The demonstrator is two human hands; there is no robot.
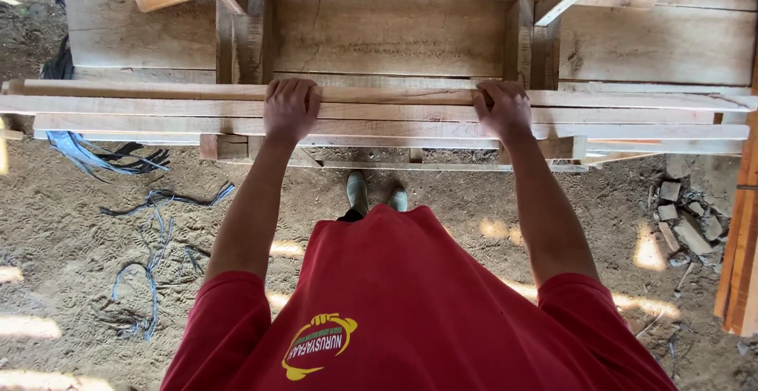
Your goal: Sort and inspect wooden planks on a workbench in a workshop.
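Arms outstretched; left hand (290,108), right hand (504,110) palms-down on planks (395,114)

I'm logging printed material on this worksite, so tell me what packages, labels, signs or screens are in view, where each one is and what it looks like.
Printed emblem: on the person's red shirt, bottom centre; a rounded yellow outline with yellow lettering inside.
No packages, signs or screens show; both hands rest on the stacked pale wooden planks.

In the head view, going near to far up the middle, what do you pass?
Red shirt → green boots on the sandy ground → long wooden slats with left hand and right hand on them → wide plank.
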